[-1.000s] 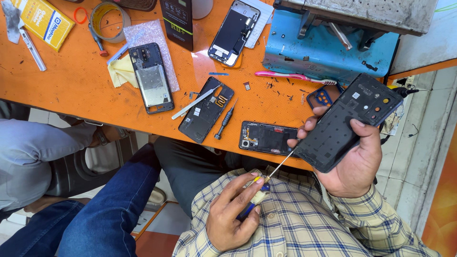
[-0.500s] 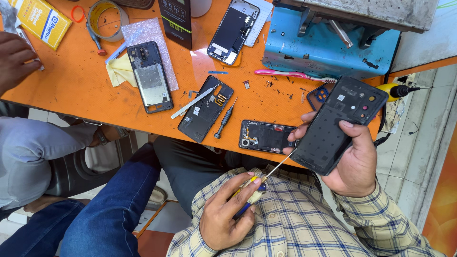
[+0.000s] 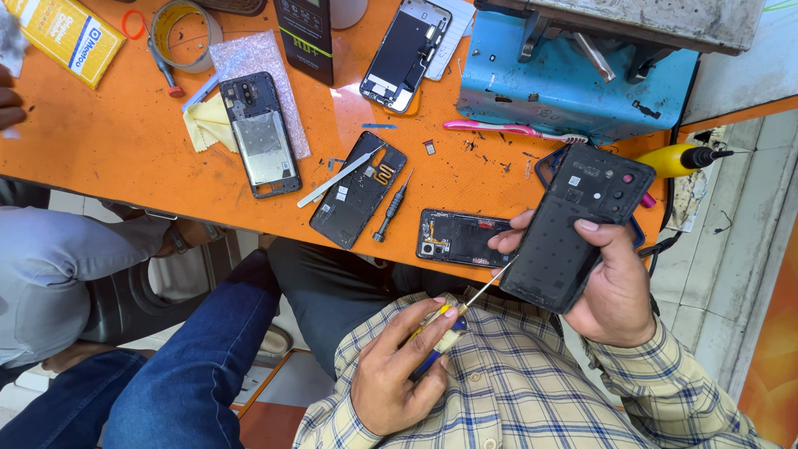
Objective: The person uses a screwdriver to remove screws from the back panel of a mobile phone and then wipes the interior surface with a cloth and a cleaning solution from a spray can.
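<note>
Two hands busy: our right hand (image 3: 611, 287) clamps the phone (image 3: 573, 224) over the table (image 3: 125, 150) edge, and our left hand (image 3: 399, 374) grips a screwdriver (image 3: 453, 320) against it. A co-worker's hand (image 3: 8, 104) has pulled back to the corner. We count four more phones lying flat and a second screwdriver (image 3: 391, 208).

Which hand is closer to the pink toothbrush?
Right. The right hand, holding the phone cover, is just nearer the person than the toothbrush. The left hand, gripping a screwdriver, sits farther back, off the table edge.
</note>
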